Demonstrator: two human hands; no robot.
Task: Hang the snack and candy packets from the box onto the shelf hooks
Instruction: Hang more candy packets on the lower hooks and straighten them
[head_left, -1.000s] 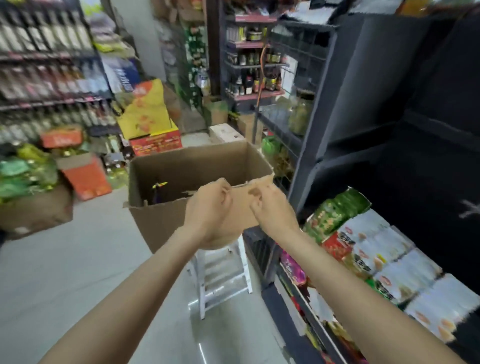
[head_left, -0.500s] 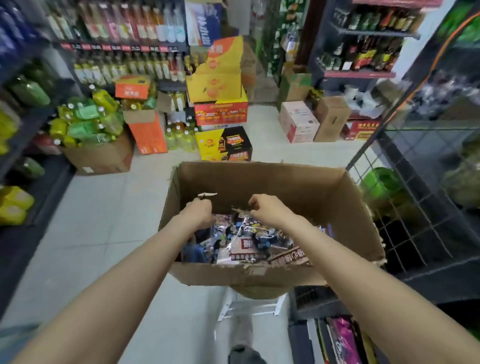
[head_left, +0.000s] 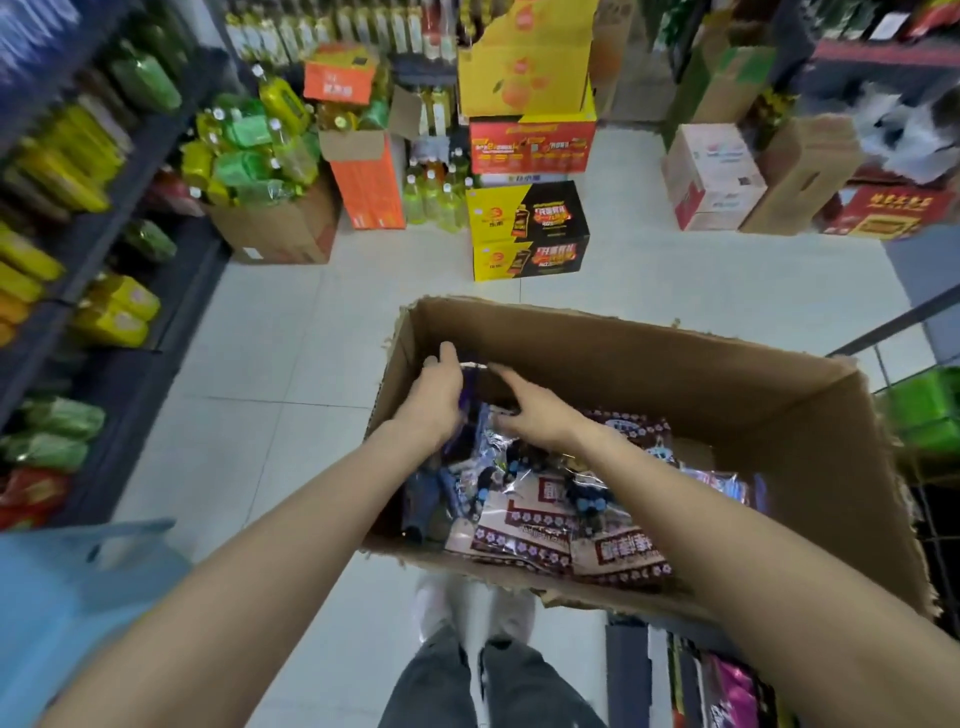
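Note:
An open cardboard box (head_left: 649, 332) stands in front of me, filled with several snack packets. Brown-and-white patterned packets (head_left: 524, 525) lie near its front wall. Both hands reach into the box's far left corner. My left hand (head_left: 436, 400) grips a purple packet (head_left: 470, 387) with a silvery top edge, held upright. My right hand (head_left: 530, 410) has its fingers stretched onto the same top edge. The picture is blurred there. No shelf hooks are in view.
A dark wire rack (head_left: 883, 353) with green goods stands right of the box. Stacked yellow, red and black cartons (head_left: 527, 228) sit on the tiled floor beyond it. Bottle shelves (head_left: 78, 234) line the left. A pale blue plastic object (head_left: 78, 597) is at lower left.
My view has swung from the snack shelf down into the box. Both hands moved from the box's near edge to its far left corner and took hold of a purple packet.

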